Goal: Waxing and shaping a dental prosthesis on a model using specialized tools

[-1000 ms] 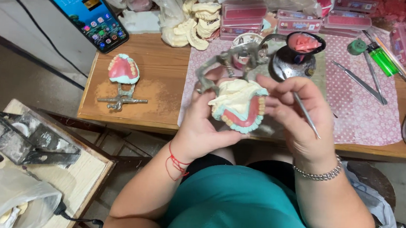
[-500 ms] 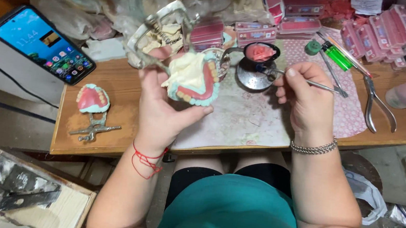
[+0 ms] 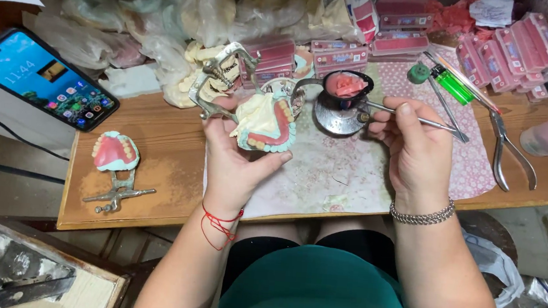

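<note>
cluttered bench (image 3: 156, 164) — phone (image 3: 42, 78), pliers (image 3: 509, 150)

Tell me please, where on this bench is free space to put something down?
Bare wood lies between the phone, the spare denture model and the left hand. The patterned mat is free near the front edge. The back is crowded.

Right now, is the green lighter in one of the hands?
No, the green lighter lies on the patterned mat, while the right hand holds a thin metal tool and the left hand holds a denture model.

Head camera, looking steeply down, close over workbench (image 3: 154, 184)
</note>
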